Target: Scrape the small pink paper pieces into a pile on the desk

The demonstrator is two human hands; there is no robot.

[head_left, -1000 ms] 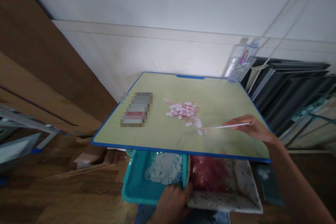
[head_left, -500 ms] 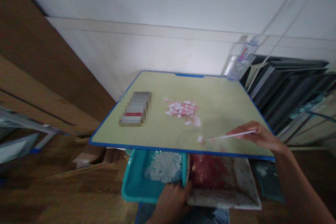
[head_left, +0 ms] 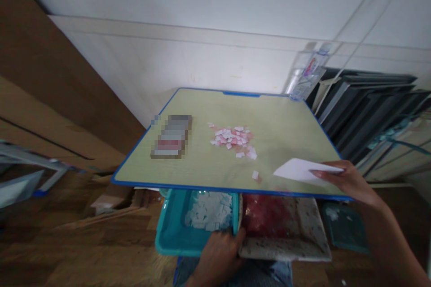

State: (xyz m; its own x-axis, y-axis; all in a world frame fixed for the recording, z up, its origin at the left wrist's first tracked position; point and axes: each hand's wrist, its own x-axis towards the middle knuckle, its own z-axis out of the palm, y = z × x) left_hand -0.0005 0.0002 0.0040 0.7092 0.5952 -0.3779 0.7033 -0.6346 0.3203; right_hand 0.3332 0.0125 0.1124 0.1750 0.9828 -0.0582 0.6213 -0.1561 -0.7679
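My right hand [head_left: 348,179] holds a white card [head_left: 299,171] between thumb and fingers, tilted over the right front of the table [head_left: 188,175]. Left of the card lies a single small white paper square [head_left: 255,175]. Farther back is a loose pile of small pink and white paper pieces [head_left: 232,137]. Below the table's front edge, my left hand [head_left: 220,251] is closed at the rim where a teal basin [head_left: 182,244] meets a stained white tray [head_left: 289,251]. Pale squares [head_left: 212,210] fill part of the basin. Wet red material [head_left: 266,217] covers part of the tray.
A blurred-out flat object [head_left: 172,136] lies on the table's left. At the back right corner stands a clear plastic bottle [head_left: 308,74]. Dark panels [head_left: 367,103] lean beyond the right edge, and a teal container [head_left: 346,228] sits low at the right.
The white card, edge-on before, now shows its broad face. My right hand has turned it and shifted slightly right. My left hand stays at the basin rim.
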